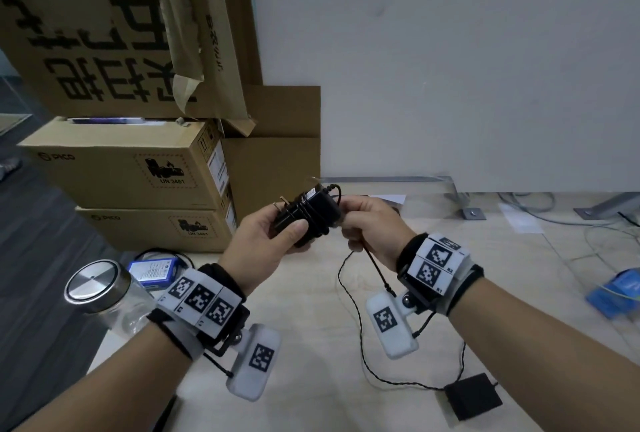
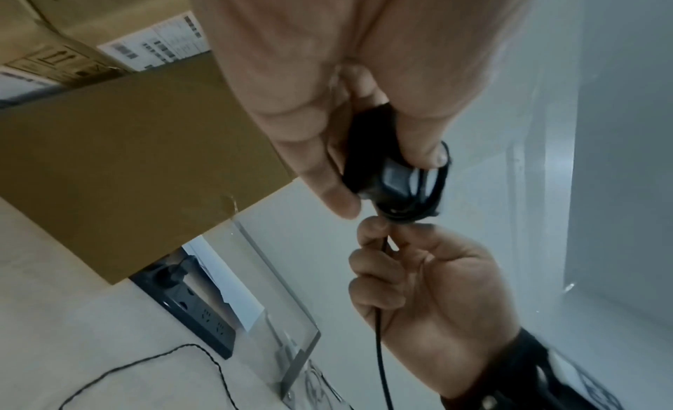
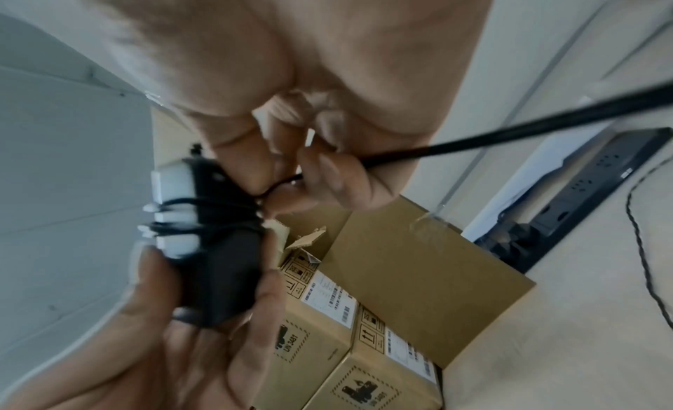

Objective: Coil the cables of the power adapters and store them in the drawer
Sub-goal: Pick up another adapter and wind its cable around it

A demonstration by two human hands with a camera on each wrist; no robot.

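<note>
My left hand (image 1: 291, 234) grips a black power adapter (image 1: 313, 213) above the table, its prongs pointing left. Several turns of its thin black cable are wound round the body (image 3: 218, 258). My right hand (image 1: 349, 229) pinches the loose part of that cable (image 1: 375, 267) just beside the adapter, and the rest trails down past my right wrist. The pinch (image 2: 378, 229) also shows in the left wrist view, right under the adapter (image 2: 393, 180). A second black adapter (image 1: 472, 400) lies flat on the table at lower right, with a thin twisted cable (image 1: 360, 327) leading to it. No drawer is in view.
Stacked cardboard boxes (image 1: 138, 168) stand at the left behind the table. A glass jar with a metal lid (image 1: 100, 289) and a blue battery pack (image 1: 154, 269) sit near my left wrist. A black power strip (image 2: 196, 309) lies by the wall. Blue packets (image 1: 616, 296) lie at the right.
</note>
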